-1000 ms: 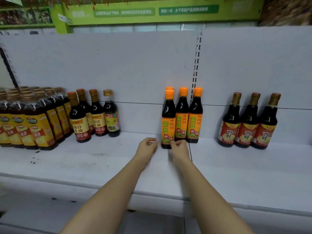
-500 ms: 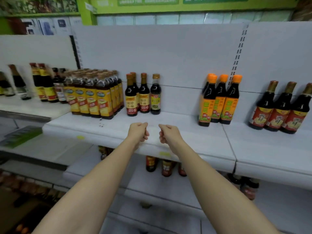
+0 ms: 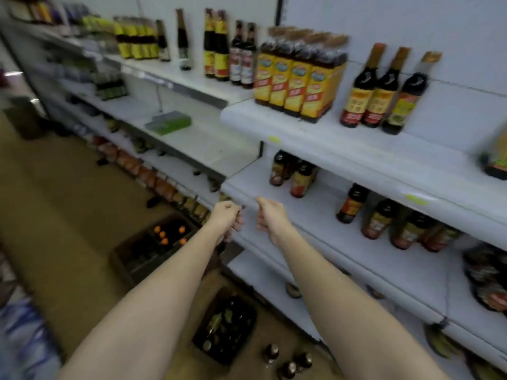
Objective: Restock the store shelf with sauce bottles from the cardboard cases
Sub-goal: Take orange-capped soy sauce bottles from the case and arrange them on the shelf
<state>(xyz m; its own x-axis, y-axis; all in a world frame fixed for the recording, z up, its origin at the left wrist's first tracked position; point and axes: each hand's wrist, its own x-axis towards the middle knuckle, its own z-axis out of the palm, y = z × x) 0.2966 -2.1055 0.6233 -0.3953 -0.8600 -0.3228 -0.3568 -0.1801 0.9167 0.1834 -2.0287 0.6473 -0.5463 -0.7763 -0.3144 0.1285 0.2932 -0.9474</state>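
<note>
Left hand [image 3: 226, 216] and right hand [image 3: 270, 216]: both fisted, gripping nothing, held side by side before the shelf [image 3: 356, 160]; sauce bottles [image 3: 380, 89] stand upright on the shelf; two open cardboard cases [image 3: 153, 248] holding bottles sit on the floor [image 3: 68, 201] below the hands.
</note>
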